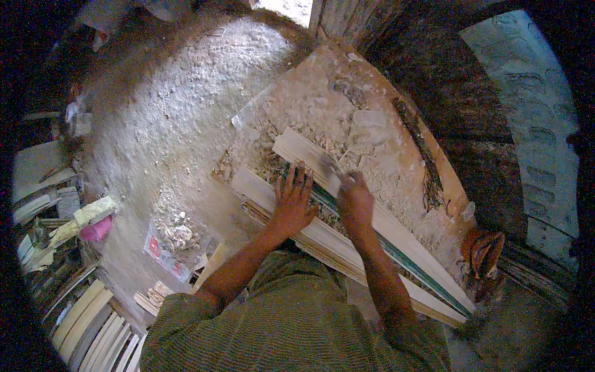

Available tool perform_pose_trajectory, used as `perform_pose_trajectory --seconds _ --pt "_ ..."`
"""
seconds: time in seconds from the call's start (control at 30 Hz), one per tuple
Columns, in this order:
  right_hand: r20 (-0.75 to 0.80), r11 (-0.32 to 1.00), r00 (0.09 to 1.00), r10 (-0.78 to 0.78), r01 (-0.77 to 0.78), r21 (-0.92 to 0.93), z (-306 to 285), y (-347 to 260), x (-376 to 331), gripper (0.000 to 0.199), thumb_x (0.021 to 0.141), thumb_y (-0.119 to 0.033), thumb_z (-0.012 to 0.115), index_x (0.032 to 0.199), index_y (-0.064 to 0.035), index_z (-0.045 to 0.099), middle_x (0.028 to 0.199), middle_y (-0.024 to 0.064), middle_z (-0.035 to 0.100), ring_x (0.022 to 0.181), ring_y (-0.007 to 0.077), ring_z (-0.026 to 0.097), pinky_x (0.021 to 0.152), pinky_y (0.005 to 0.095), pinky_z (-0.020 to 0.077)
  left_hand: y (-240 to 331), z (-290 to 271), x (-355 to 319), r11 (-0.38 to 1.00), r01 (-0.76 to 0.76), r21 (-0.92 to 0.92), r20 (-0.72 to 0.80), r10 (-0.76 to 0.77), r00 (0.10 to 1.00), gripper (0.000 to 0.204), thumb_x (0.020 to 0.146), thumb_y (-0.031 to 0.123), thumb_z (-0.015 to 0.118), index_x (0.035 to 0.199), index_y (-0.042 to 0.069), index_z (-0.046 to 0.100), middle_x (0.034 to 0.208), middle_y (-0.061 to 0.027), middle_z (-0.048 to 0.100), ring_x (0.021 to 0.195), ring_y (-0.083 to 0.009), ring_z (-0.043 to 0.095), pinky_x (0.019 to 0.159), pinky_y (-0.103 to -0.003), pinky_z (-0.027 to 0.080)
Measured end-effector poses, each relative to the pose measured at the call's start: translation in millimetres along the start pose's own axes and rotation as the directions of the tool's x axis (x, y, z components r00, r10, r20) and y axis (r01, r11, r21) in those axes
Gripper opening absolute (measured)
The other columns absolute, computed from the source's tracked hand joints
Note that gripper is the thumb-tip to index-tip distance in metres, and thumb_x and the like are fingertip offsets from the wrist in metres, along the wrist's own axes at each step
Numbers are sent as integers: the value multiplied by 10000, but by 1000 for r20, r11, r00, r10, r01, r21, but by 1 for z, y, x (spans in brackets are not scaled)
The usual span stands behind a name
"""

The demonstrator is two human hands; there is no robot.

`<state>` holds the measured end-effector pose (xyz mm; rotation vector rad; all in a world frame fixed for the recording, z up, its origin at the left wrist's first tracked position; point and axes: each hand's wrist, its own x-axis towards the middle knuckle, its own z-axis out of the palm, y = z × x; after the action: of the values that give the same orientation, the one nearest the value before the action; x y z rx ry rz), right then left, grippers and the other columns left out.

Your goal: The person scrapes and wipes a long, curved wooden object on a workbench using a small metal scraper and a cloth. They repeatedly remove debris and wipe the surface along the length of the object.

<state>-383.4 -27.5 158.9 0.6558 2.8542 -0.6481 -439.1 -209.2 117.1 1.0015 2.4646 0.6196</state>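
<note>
Pale wooden moulding strip [347, 204] lies slantwise across the shaving-strewn table [396, 93], stacked on other long strips. His left hand [291, 208] presses flat on it, fingers spread open. His right hand [354, 201] is closed around a small scraping tool [331, 166] against the strip. More strips [93, 322] lie on the floor to his left.

right hand [355, 201] is covering most of a small tool [331, 165], so its kind is staying unclear | long wooden strip [310, 155] is running under both hands, its far end hiding behind the arm | picture corners are fading to black | stacked strips [93, 322] are getting cut off by the dark rim
</note>
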Motion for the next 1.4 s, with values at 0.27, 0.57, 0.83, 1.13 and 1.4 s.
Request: perform_pose_trajectory --seconds 0.27,0.57,0.83,1.13,1.4 --pt "-255 946 926 -280 311 90 35 -137 120 251 808 -100 685 1034 8 661 1125 239 606 1006 412 672 823 512 573 -36 51 4 984 -151 -98 -19 150 989 841 969 421 611 1599 69 178 1649 -213 197 1533 -405 127 1222 -616 69" --pt "195 993 979 57 -36 -113 36 -25 45 158 819 -109 663 947 -38 723 1222 261 644 834 400 716 718 466 587 -37 41 3 975 -127 180 20 126 992 925 913 434 680 1598 42 198 1657 -260 125 1535 -454 89 1195 -629 158" --pt "-119 851 900 420 -436 -293 -45 143 -116 141 846 -115 631 982 -82 656 984 177 694 880 341 710 693 455 572 -19 8 4 986 -107 128 15 106 994 898 908 414 689 1599 53 244 1695 -213 48 1555 -443 47 1174 -684 125" --pt "-188 939 961 -205 247 240 30 -76 84 281 814 -192 693 998 20 692 1111 266 656 916 436 665 861 576 514 -68 17 17 997 71 -18 -101 -72 992 686 868 285 779 1452 69 492 1468 -168 536 1381 -338 471 1194 -588 121" --pt "-13 971 992 125 -120 205 69 15 16 312 813 -211 734 1090 -67 715 1190 208 661 1057 375 661 876 519 529 -54 -18 30 986 34 -163 -478 -109 871 480 863 157 775 1299 97 584 1338 -159 595 1298 -357 506 1117 -496 341"
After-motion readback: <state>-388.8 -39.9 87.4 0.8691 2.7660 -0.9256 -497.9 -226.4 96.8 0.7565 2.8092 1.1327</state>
